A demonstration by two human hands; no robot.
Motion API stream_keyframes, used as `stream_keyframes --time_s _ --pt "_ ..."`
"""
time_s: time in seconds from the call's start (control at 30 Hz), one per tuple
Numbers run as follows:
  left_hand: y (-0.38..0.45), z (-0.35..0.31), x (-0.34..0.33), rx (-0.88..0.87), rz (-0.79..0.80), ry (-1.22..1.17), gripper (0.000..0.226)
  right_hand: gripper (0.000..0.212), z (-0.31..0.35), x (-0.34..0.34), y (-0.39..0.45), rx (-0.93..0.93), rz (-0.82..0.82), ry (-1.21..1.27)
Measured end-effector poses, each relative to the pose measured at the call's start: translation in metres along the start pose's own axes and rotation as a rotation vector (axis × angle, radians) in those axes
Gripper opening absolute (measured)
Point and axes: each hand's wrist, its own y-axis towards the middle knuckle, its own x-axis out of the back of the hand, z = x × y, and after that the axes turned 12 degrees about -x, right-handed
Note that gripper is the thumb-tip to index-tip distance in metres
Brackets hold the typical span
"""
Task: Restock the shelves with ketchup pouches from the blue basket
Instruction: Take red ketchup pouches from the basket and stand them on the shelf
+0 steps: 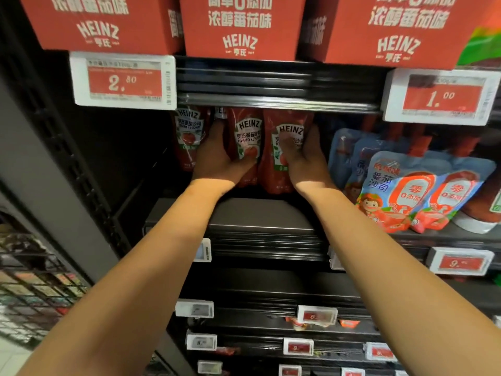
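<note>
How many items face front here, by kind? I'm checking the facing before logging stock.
Red Heinz ketchup pouches: 3
Blue tomato-sauce pouches: 4
Red Heinz cartons above: 3
Total: 10

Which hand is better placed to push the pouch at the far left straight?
Left. The left hand already lies beside the far-left pouch, gripping the middle pouch. The right hand holds another pouch farther away.

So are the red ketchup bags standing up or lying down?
Standing up. The ketchup pouches sit upright on the shelf, labels facing out, tops up, with the left hand and right hand gripping them.
</note>
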Motion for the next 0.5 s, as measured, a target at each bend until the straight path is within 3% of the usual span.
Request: stream_keyframes --time_s 0.2,0.5 --pt "-0.005 0.003 0.000 -0.021 -0.044 0.126 0.059 0.081 -0.008 0.002 -0.008 0.089 -0.110 -0.333" --pt "-0.007 0.003 -0.001 -0.038 -0.079 0.135 0.050 0.090 0.001 -0.008 -0.008 0.109 -0.341 -0.501"
